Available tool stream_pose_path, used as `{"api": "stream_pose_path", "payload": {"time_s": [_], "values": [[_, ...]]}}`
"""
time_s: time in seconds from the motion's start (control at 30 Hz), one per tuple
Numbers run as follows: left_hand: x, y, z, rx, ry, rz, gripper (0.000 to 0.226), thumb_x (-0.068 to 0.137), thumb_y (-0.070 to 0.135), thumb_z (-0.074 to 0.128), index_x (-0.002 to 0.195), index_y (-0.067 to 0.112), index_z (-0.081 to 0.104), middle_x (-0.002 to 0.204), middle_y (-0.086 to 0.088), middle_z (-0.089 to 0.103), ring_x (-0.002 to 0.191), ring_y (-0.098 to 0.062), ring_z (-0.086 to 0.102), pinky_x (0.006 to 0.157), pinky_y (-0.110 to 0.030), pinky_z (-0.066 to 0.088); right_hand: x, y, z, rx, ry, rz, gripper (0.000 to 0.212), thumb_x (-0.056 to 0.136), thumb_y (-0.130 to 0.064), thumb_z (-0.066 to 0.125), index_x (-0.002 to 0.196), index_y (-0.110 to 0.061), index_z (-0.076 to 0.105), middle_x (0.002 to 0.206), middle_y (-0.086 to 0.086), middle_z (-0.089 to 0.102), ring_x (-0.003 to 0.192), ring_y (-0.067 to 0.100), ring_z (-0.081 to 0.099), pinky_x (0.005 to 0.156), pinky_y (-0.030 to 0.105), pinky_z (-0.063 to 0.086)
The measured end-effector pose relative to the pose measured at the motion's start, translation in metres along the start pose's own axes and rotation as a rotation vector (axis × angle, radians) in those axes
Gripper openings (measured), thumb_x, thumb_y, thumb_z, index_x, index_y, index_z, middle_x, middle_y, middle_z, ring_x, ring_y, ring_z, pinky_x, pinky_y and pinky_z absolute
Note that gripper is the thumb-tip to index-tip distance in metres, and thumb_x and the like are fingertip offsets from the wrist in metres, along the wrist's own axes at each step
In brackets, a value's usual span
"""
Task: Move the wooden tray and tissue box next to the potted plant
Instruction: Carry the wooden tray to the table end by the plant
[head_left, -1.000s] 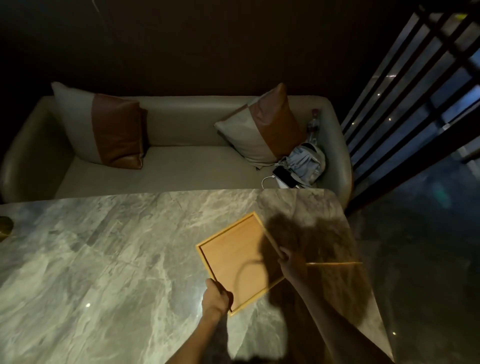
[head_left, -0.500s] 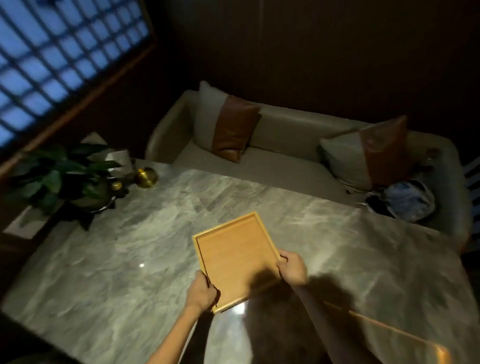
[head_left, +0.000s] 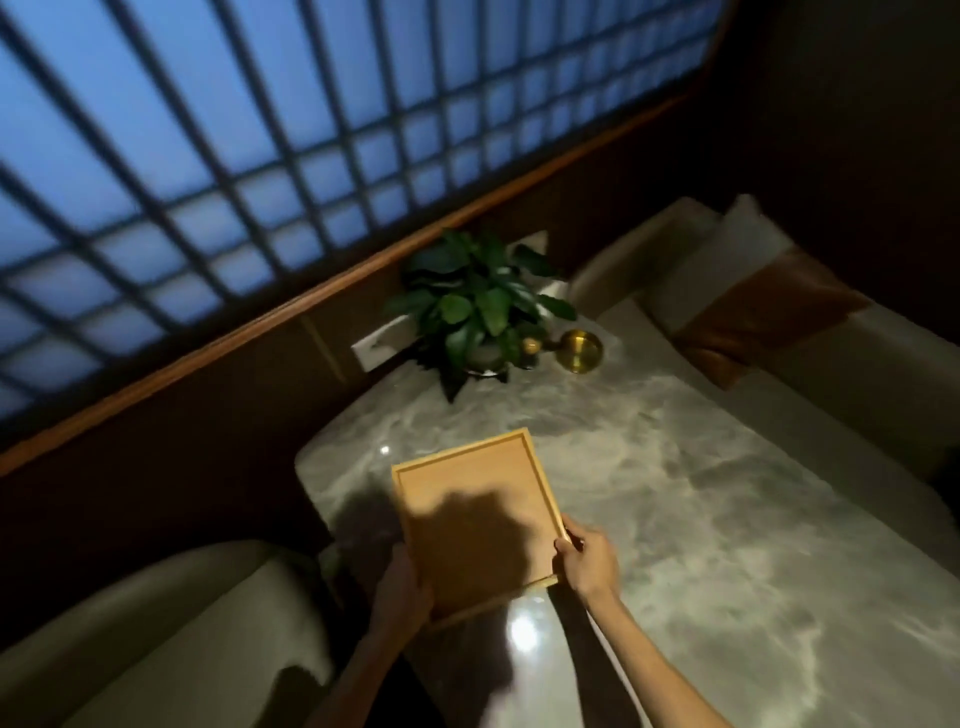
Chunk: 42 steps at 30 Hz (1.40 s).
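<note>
An empty wooden tray (head_left: 467, 499) with a low rim is held over the left end of the grey marble table (head_left: 701, 519). My left hand (head_left: 402, 590) grips its near left corner and my right hand (head_left: 589, 564) grips its near right edge. The potted plant (head_left: 480, 306), with dark green leaves, stands at the table's far end, a short gap beyond the tray. No tissue box is in view.
A round brass dish (head_left: 579, 351) sits just right of the plant. A beige sofa with a brown-and-cream cushion (head_left: 753, 306) runs along the table's right side. Another beige seat (head_left: 156, 639) is at lower left. A lattice window (head_left: 311, 130) fills the wall behind.
The tray, held in both hands, has travelled along the table toward its plant end. My view has swung left, so the plant and window now lie ahead.
</note>
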<state>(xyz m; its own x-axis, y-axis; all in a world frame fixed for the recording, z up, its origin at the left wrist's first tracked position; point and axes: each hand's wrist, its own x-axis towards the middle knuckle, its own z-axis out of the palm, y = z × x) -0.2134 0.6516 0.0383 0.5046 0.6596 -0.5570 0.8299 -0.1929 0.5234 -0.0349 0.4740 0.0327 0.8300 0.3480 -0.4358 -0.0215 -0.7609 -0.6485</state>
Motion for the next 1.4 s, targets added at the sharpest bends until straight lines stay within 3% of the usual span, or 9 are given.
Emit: {"api": "stream_pose_path", "payload": {"time_s": [0.23, 0.37, 0.5, 0.63, 0.77, 0.93, 1.2, 1.33, 1.4], "values": [[0.042, -0.069, -0.028, -0.117, -0.020, -0.209, 0.063, 0.089, 0.007, 0.052, 0.145, -0.002, 0.024, 0.136, -0.020, 0.054, 0.124, -0.031, 0.054, 0.100, -0.033, 0.043, 0.048, -0.049, 0.093, -0.163, -0.096, -0.144, 0.039, 0.090, -0.004, 0.053, 0.122, -0.019, 0.068, 0.103, 0.014, 0.073, 0.099, 0.035, 0.066, 0.084, 0.036, 0.051], [0.069, -0.076, -0.026, -0.152, -0.007, -0.195, 0.043, 0.092, 0.010, 0.052, 0.134, 0.003, 0.043, 0.129, -0.019, 0.059, 0.122, -0.030, 0.056, 0.098, -0.035, 0.044, 0.074, -0.060, 0.116, -0.228, -0.063, -0.131, 0.040, 0.088, -0.003, 0.052, 0.121, -0.018, 0.068, 0.100, 0.013, 0.073, 0.092, 0.033, 0.067, 0.081, 0.038, 0.052], [0.084, -0.077, -0.014, -0.159, 0.071, -0.232, 0.043, 0.094, 0.017, 0.051, 0.136, 0.007, 0.043, 0.136, -0.016, 0.054, 0.128, -0.029, 0.052, 0.105, -0.031, 0.041, 0.092, -0.065, 0.124, -0.289, -0.056, -0.161, 0.040, 0.088, -0.001, 0.052, 0.122, -0.017, 0.068, 0.096, 0.011, 0.070, 0.089, 0.030, 0.065, 0.078, 0.037, 0.051], [0.090, -0.077, -0.007, -0.264, 0.066, -0.255, 0.053, 0.092, 0.010, 0.054, 0.139, 0.005, 0.030, 0.132, -0.016, 0.056, 0.117, -0.031, 0.060, 0.093, -0.032, 0.049, 0.101, -0.066, 0.124, -0.359, -0.058, -0.174, 0.041, 0.090, -0.004, 0.053, 0.128, -0.019, 0.063, 0.097, 0.009, 0.066, 0.092, 0.028, 0.064, 0.082, 0.038, 0.051], [0.087, -0.081, -0.005, -0.291, 0.096, -0.270, 0.035, 0.093, 0.018, 0.059, 0.119, 0.006, 0.040, 0.115, -0.016, 0.068, 0.102, -0.033, 0.067, 0.080, -0.039, 0.056, 0.104, -0.067, 0.121, -0.398, -0.115, -0.203, 0.041, 0.094, -0.009, 0.053, 0.133, -0.019, 0.058, 0.102, 0.011, 0.066, 0.095, 0.029, 0.062, 0.084, 0.038, 0.050], [0.073, -0.079, -0.001, -0.341, 0.144, -0.234, 0.065, 0.091, 0.024, 0.063, 0.144, 0.009, 0.029, 0.136, -0.014, 0.054, 0.120, -0.029, 0.059, 0.094, -0.035, 0.051, 0.089, -0.064, 0.119, -0.377, -0.107, -0.295, 0.052, 0.089, -0.003, 0.059, 0.138, -0.019, 0.051, 0.109, 0.008, 0.064, 0.097, 0.023, 0.060, 0.086, 0.031, 0.048], [0.083, -0.070, -0.002, -0.274, 0.149, -0.247, 0.069, 0.092, 0.008, 0.059, 0.149, 0.010, 0.022, 0.143, -0.013, 0.047, 0.127, -0.028, 0.054, 0.103, -0.035, 0.046, 0.097, -0.065, 0.119, -0.226, -0.054, -0.261, 0.038, 0.093, -0.002, 0.053, 0.127, -0.017, 0.063, 0.093, 0.004, 0.071, 0.085, 0.019, 0.062, 0.078, 0.034, 0.052], [0.098, -0.063, -0.004, -0.207, 0.174, -0.217, 0.068, 0.092, 0.010, 0.057, 0.150, 0.008, 0.021, 0.149, -0.012, 0.041, 0.134, -0.027, 0.046, 0.109, -0.035, 0.042, 0.118, -0.076, 0.117, -0.203, -0.051, -0.262, 0.035, 0.093, 0.000, 0.054, 0.122, -0.014, 0.067, 0.098, 0.004, 0.075, 0.079, 0.009, 0.060, 0.067, 0.012, 0.044], [0.109, -0.059, -0.006, -0.174, 0.196, -0.189, 0.065, 0.093, 0.013, 0.056, 0.150, 0.008, 0.023, 0.152, -0.010, 0.039, 0.137, -0.025, 0.043, 0.113, -0.035, 0.039, 0.130, -0.083, 0.117, -0.205, -0.047, -0.256, 0.033, 0.093, 0.000, 0.054, 0.122, -0.011, 0.066, 0.102, 0.007, 0.075, 0.081, 0.010, 0.059, 0.069, 0.014, 0.042]]}}
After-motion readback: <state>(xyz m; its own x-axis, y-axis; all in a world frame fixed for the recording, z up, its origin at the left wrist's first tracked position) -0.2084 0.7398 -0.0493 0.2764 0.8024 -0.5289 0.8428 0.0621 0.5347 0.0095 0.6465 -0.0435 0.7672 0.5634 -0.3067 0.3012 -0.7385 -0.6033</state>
